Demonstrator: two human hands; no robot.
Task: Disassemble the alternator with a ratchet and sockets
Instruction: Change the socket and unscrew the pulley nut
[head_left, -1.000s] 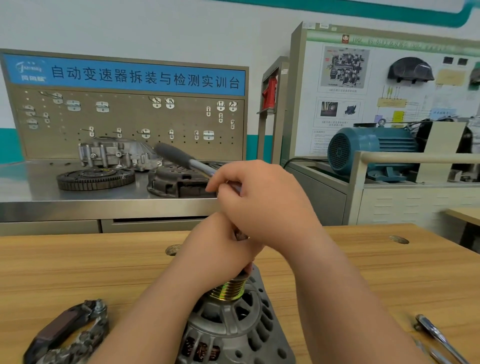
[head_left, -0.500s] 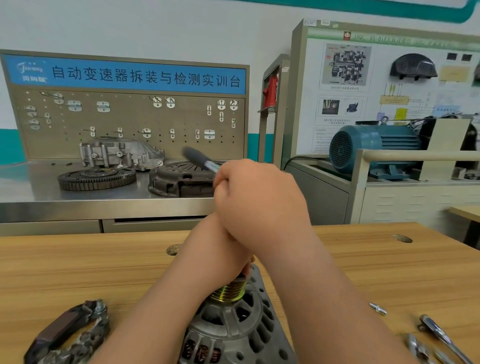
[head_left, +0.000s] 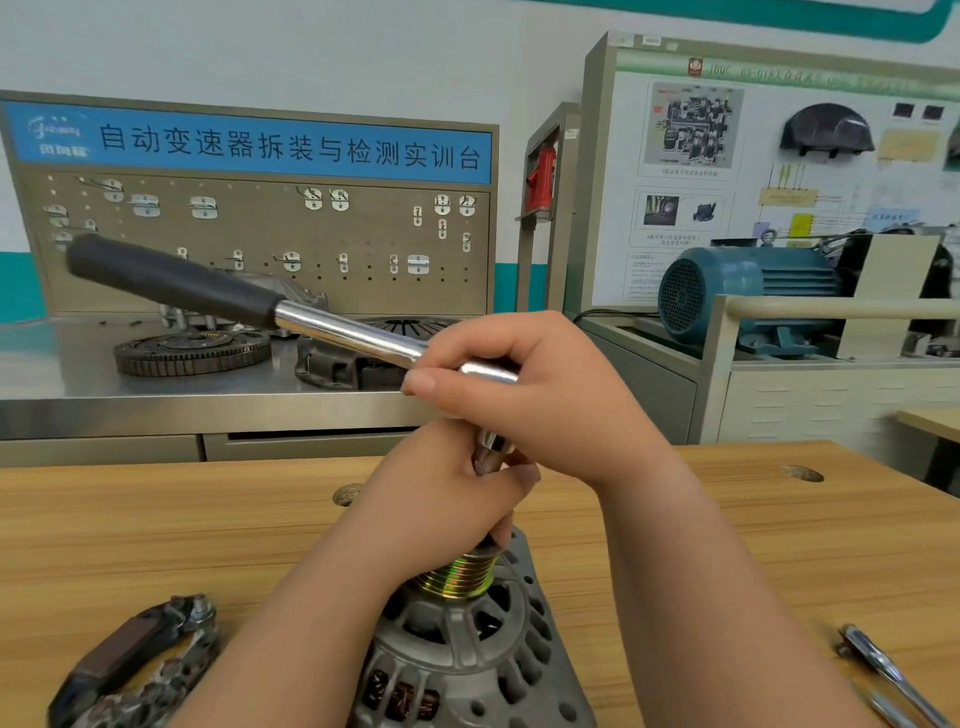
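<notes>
Alternator stands at 6 o'clock in the view, on the near edge of the wooden tabletop, its ribbed brass-coloured pulley facing up. The left hand is curled round the socket that rises from the pulley, its lower fingers touching the pulley's top. Just above it the right hand grips the shiny shaft of the ratchet near its head, fingers wrapped over the metal; the black handle sticks out toward 10 o'clock, free of either hand. At 8 o'clock from the alternator a dark loose part lies flat on the wood, and at 4 o'clock some chrome tools lie at the frame's edge, too cut off to name. Farther back, at 10 o'clock, a steel tabletop carries a toothed ring gear and a dark clutch cover side by side, with a pegboard under a blue sign behind them. At 2 o'clock sits a blue electric motor before a display board.
</notes>
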